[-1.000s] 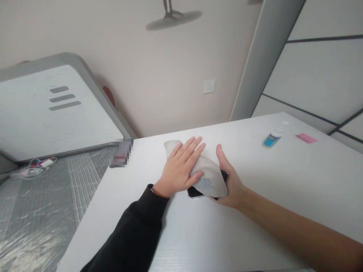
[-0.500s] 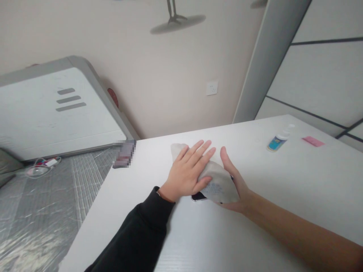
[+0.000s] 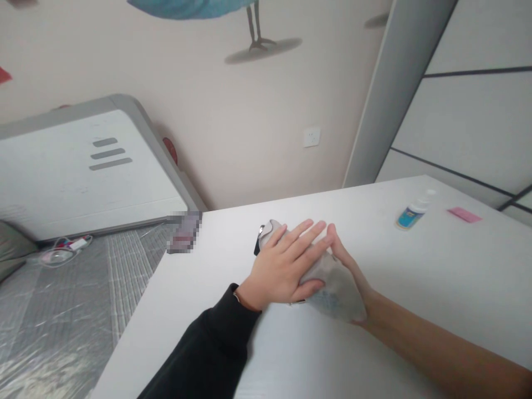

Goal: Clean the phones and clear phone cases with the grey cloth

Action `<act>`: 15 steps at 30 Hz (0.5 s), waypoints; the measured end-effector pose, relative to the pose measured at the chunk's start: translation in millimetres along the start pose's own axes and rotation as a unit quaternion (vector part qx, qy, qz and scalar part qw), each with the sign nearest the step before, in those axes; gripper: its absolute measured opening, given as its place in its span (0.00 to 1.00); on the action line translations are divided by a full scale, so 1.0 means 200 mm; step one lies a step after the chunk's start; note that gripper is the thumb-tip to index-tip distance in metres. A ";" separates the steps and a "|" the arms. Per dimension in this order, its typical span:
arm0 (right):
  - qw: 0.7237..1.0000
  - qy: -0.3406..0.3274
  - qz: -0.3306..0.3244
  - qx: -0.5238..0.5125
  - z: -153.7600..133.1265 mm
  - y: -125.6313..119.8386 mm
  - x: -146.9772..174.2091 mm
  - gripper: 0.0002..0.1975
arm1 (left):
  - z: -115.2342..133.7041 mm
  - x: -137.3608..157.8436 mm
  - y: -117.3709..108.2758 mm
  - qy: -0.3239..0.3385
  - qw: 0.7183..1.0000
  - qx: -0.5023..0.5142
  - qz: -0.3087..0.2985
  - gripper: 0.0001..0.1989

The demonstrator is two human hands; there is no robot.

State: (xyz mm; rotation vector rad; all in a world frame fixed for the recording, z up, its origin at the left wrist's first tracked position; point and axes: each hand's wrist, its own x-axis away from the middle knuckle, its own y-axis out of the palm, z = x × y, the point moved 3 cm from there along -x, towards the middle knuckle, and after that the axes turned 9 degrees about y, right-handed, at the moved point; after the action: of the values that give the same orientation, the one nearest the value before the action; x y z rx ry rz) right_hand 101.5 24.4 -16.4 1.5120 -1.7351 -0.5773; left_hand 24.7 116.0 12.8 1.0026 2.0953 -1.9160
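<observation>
My left hand (image 3: 278, 271), in a black sleeve, lies with its fingers stretched out flat on a thin grey cloth (image 3: 332, 285) with faint blue print. Beneath the cloth is a phone (image 3: 257, 245), of which only a dark corner and a thin edge show. My right hand (image 3: 348, 256) holds the phone from the right side, its thumb up along the far edge. Its other fingers are hidden under the cloth and phone.
On the white table (image 3: 415, 277), a small spray bottle (image 3: 411, 215) with a blue label lies at the right. Beside it is a pink packet (image 3: 464, 214). A blurred-out flat item (image 3: 184, 231) sits at the far left corner. A wall (image 3: 249, 138) stands behind.
My left hand has slid the cloth slightly right and nearer, uncovering the phone's far left corner. The cloth now hangs lower over my right hand. The view has tilted up a little.
</observation>
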 end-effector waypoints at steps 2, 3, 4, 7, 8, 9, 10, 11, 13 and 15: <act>0.998 0.044 -0.037 0.005 -0.01 0.03 0.02 0.40 | -0.09 0.05 -0.02 -0.027 1.000 0.016 0.003 0.38; 0.997 0.058 -0.054 0.016 -0.02 0.05 0.02 0.43 | -0.12 0.07 -0.03 -0.044 0.999 0.026 0.007 0.38; 0.996 0.055 -0.062 0.035 -0.03 0.07 0.03 0.44 | -0.14 0.09 -0.03 -0.061 0.997 0.034 0.012 0.37; 0.986 -0.066 -0.001 0.154 -0.05 0.07 0.02 0.43 | -0.10 0.09 -0.01 -0.099 0.993 0.048 0.044 0.35; 0.974 -0.116 0.029 0.192 -0.06 0.06 0.02 0.41 | -0.06 0.07 0.00 -0.106 0.992 0.048 0.054 0.34; 0.961 -0.157 0.054 0.221 -0.05 0.04 0.02 0.37 | -0.01 0.05 0.02 -0.105 0.992 0.049 0.058 0.34; 0.950 -0.187 0.071 0.240 -0.03 0.02 0.03 0.34 | 0.05 0.02 0.03 -0.095 0.993 0.051 0.052 0.35; 0.944 -0.202 0.077 0.248 0.00 0.00 0.03 0.30 | 0.10 -0.01 0.04 -0.077 0.995 0.050 0.037 0.35; 0.927 -0.251 0.100 0.259 0.06 -0.03 0.05 0.22 | 0.17 -0.06 0.04 -0.052 0.997 0.046 0.019 0.35; 0.887 -0.334 0.163 0.273 0.10 -0.05 0.09 0.26 | 0.20 -0.09 0.03 -0.009 0.998 0.061 -0.002 0.35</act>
State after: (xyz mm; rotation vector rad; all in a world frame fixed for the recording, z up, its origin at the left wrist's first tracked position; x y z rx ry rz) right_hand 91.3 1.7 -31.4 1.4012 -2.8123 -0.4811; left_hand 28.9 72.0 10.6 0.9987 1.9935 -2.0692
